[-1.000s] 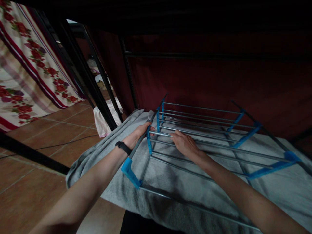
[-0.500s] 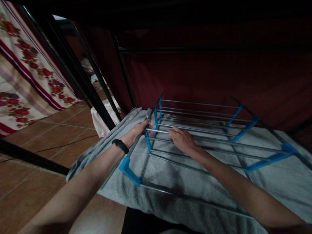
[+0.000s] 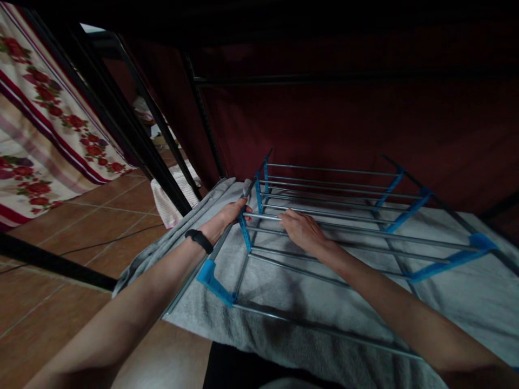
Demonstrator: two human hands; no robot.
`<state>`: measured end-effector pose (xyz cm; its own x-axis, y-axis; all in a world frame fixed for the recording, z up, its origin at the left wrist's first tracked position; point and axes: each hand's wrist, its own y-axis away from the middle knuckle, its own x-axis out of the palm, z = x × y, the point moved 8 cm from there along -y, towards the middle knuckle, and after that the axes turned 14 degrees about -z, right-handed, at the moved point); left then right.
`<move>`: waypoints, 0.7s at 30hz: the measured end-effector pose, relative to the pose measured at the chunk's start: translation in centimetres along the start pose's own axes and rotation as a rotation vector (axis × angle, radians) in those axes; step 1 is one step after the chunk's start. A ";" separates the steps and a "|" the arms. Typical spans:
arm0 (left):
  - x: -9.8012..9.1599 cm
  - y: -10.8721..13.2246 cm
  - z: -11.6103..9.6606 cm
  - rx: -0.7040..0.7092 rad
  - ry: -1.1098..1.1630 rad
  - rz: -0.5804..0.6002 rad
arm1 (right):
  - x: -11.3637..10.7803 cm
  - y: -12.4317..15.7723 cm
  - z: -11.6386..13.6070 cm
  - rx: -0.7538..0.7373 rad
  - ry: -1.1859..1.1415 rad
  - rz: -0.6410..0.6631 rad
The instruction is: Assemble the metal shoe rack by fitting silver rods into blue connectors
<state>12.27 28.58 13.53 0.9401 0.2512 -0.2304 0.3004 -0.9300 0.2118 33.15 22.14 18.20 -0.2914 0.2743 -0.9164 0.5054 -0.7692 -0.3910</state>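
Note:
A metal rack [image 3: 357, 229] with grey tubes and blue plastic brackets lies on a grey blanket [image 3: 279, 289]. My left hand [image 3: 235, 210], with a black band on its wrist, is closed around the rack's left side tube, by a blue bracket [image 3: 245, 233]. To its right, my right hand [image 3: 300, 227] grips a crosswise tube near that same bracket, its fingers curled over the top. A blue corner piece [image 3: 214, 283] sits at the near left end of the rack. The palm side of both hands is hidden.
Black metal frame posts [image 3: 162, 135] stand at the left, with a dark bar overhead. Behind the rack hangs a dark red cloth [image 3: 324, 119]. A floral curtain [image 3: 60, 113] reaches the tiled floor [image 3: 101, 227], where a thin cable runs. A white cloth [image 3: 174, 189] hangs beside the posts.
Both hands keep their hold on the rack in nearly the same place. The view has shifted very slightly; otherwise nothing visibly differs.

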 end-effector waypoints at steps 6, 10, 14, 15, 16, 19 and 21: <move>0.0 0.1 -0.1 0.002 -0.008 0.002 | 0.1 0.0 -0.1 -0.001 0.003 -0.015; 0.1 0.1 -0.1 0.002 -0.031 0.000 | 0.3 0.0 -0.1 0.002 -0.001 -0.011; 0.1 0.5 -0.6 0.007 0.004 -0.010 | 0.3 0.0 -0.2 -0.002 0.001 -0.026; 0.1 0.6 -0.7 0.003 0.006 -0.017 | 0.4 0.0 -0.2 0.000 0.003 -0.025; 0.0 0.6 -0.7 -0.004 -0.004 -0.025 | 0.4 0.0 -0.2 0.003 0.004 -0.023; 0.0 0.7 -0.7 -0.014 -0.047 -0.032 | 0.3 0.0 -0.2 0.009 0.002 -0.023; 0.1 0.7 -0.7 -0.003 -0.040 -0.018 | 0.3 0.0 -0.2 0.011 0.001 -0.027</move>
<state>12.69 28.18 14.27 0.9275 0.2568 -0.2716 0.3175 -0.9246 0.2103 33.19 22.30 17.91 -0.3035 0.2958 -0.9058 0.4886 -0.7678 -0.4144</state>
